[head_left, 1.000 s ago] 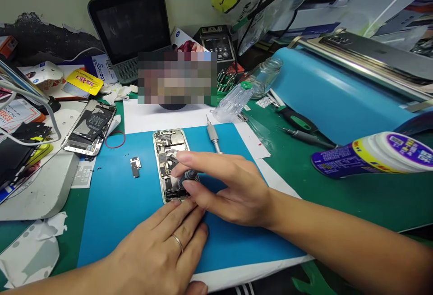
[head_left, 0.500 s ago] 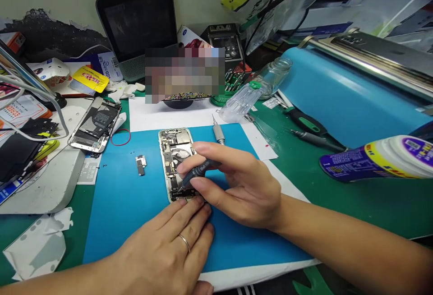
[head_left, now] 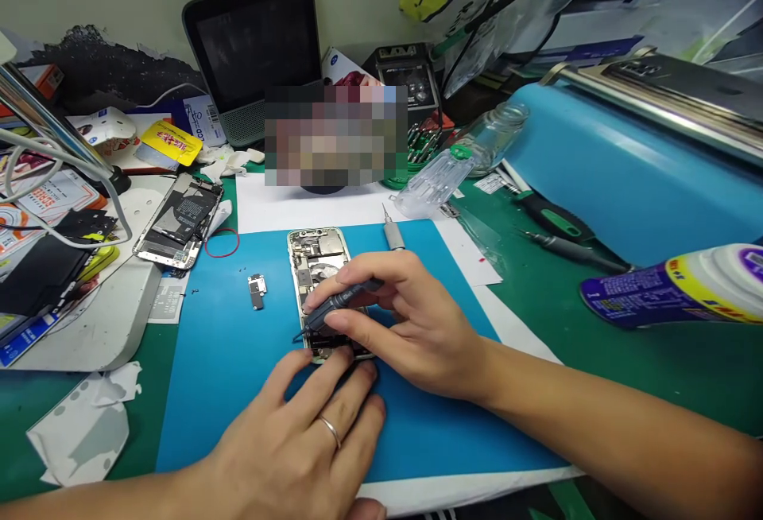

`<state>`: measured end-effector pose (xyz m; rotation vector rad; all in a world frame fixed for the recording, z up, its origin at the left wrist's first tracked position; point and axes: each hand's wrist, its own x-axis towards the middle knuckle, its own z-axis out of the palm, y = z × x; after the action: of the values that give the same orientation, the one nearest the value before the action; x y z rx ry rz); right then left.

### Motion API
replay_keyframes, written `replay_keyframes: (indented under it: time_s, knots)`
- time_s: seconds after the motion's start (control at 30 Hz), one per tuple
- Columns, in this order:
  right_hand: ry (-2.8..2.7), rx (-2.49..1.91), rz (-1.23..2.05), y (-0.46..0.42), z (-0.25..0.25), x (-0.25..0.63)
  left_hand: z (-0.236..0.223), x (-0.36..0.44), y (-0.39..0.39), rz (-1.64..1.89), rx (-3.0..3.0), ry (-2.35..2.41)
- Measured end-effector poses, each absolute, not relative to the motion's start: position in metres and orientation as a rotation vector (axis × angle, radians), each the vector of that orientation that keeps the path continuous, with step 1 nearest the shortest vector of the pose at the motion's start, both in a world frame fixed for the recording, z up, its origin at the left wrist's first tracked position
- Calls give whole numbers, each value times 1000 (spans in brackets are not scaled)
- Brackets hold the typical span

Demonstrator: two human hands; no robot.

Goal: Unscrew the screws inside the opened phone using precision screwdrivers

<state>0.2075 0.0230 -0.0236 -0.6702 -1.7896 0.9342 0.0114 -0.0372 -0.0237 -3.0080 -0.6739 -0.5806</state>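
Note:
An opened phone, its inner parts bare, lies on the blue mat. My right hand grips a dark precision screwdriver between thumb and fingers. The thin tip reaches the phone's lower left edge; I cannot tell whether it touches. My left hand, with a ring on one finger, lies stretched out with its fingertips at the phone's bottom end, hiding part of it. A small metal-and-black phone part lies left of the phone, with tiny screws near it.
Another opened phone rests on a white platform at left, beside a red rubber band. A grey screwdriver lies behind my right hand. At right are a purple bottle and more tools. A screen stands at the back.
The screwdriver tip has moved left, from inside the phone's lower part to its left edge. My left index finger has spread away from its neighbour. The whole view has shifted slightly.

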Motion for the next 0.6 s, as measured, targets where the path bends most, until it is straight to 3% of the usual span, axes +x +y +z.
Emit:
replay_keyframes:
  time_s: [0.6]
  knots:
    - [-1696, -714, 865, 25, -22, 207, -37, 5, -43, -500, -3124, -764]
